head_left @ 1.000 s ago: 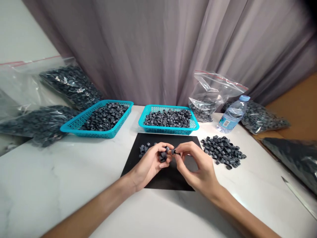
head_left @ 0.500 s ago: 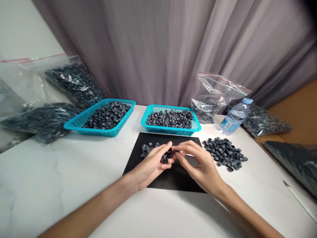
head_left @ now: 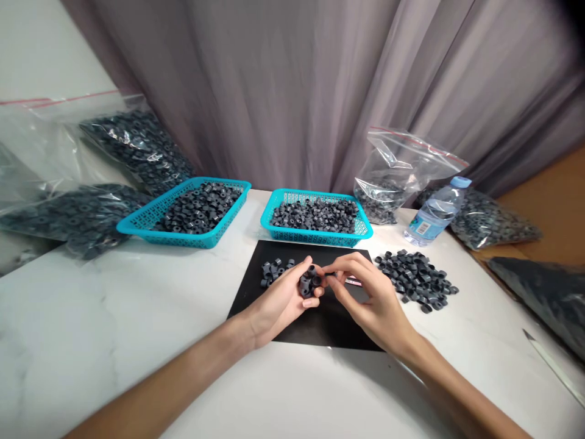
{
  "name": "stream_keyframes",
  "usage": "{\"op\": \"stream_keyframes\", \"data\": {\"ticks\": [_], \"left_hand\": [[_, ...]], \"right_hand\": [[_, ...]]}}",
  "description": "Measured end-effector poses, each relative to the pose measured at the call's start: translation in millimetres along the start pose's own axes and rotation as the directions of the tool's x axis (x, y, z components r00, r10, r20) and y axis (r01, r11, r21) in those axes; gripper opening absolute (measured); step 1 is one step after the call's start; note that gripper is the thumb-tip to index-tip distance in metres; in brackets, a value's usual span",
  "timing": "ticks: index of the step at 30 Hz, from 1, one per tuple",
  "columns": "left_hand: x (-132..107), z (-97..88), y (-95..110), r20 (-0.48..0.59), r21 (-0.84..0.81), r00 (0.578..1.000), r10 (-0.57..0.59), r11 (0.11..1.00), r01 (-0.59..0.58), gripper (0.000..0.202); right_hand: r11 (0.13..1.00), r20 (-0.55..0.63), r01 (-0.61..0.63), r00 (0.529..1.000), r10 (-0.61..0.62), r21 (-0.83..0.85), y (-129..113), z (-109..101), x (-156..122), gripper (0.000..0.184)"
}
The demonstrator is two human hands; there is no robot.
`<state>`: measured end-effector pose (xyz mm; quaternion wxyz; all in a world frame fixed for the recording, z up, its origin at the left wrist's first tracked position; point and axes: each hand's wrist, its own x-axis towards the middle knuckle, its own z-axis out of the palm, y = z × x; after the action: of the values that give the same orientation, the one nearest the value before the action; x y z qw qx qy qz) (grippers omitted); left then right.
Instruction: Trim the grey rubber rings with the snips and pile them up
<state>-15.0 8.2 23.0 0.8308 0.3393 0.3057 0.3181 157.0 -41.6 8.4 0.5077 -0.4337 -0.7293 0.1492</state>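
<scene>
My left hand [head_left: 286,299] is cupped around several small dark grey plastic rings [head_left: 309,282], palm turned inward above the black mat [head_left: 315,332]. Close beside its fingertips, my right hand [head_left: 365,289] pinches a small dark piece [head_left: 331,274] between thumb and forefinger; its exact shape is too small to make out. Just behind the left hand, a little cluster of dark grey rings [head_left: 274,269] lies on the mat. A larger loose pile of rings [head_left: 418,279] sits on the white table to the right of the right hand.
Two turquoise baskets, one at left [head_left: 183,239] and one in the middle [head_left: 315,235], hold dark parts. A water bottle [head_left: 434,213] and a zip bag [head_left: 379,195] stand behind the pile. A pointed blade-like tool [head_left: 553,366] lies at the right. Filled bags [head_left: 91,213] rest at far left.
The right hand's fingertips have drawn slightly away from the left hand, with the small dark piece still pinched. The left hand has opened a little, showing more of its rings.
</scene>
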Motion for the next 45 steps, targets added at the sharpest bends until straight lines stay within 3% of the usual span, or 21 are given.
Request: {"op": "stream_keyframes", "data": {"ticks": [5,9,13,19,21,32,37,45], "left_hand": [[-3.7,3.9,2.1,0.031,0.098,0.999,0.013,0.995,-0.016,0.040],[-4.5,2.1,-0.4,0.076,0.328,0.994,0.083,0.939,-0.103,0.032],[-3.1,-3.2,-2.7,0.115,0.557,0.976,0.185,0.801,-0.218,0.030],[-4.4,-4.3,-1.7,0.168,0.782,0.920,0.354,0.520,-0.343,0.022],[-5.5,-2.6,-1.1,0.186,0.808,0.909,0.373,0.468,-0.357,0.020],[-4.9,-0.6,0.3,0.198,0.754,0.924,0.328,0.551,-0.357,0.025],[-3.8,0.6,0.9,0.184,0.678,0.928,0.324,0.642,-0.359,0.027],[-6.1,3.7,5.4,0.150,0.599,0.956,0.254,0.745,-0.292,0.019]], "right_hand": [[1.000,-0.002,-0.008,1.000,0.008,-0.002,0.6,0.6,-0.9,0.013],[1.000,-0.011,-0.016,1.000,0.016,0.021,0.9,0.8,-1.3,0.011],[0.997,-0.044,-0.045,0.998,0.047,0.056,0.5,-0.9,0.7,0.011],[0.993,-0.090,-0.056,0.994,0.065,0.101,-1.5,-4.4,2.8,0.010],[0.992,-0.089,-0.048,0.994,0.058,0.113,-2.4,-4.6,2.8,0.011],[0.994,-0.067,-0.031,0.997,0.038,0.104,-1.1,-4.4,2.0,0.016],[0.993,-0.095,-0.005,0.995,0.017,0.122,-1.2,-1.8,1.9,0.031],[0.998,-0.074,0.058,0.996,-0.059,-0.010,5.3,-0.1,-1.2,0.041]]}}
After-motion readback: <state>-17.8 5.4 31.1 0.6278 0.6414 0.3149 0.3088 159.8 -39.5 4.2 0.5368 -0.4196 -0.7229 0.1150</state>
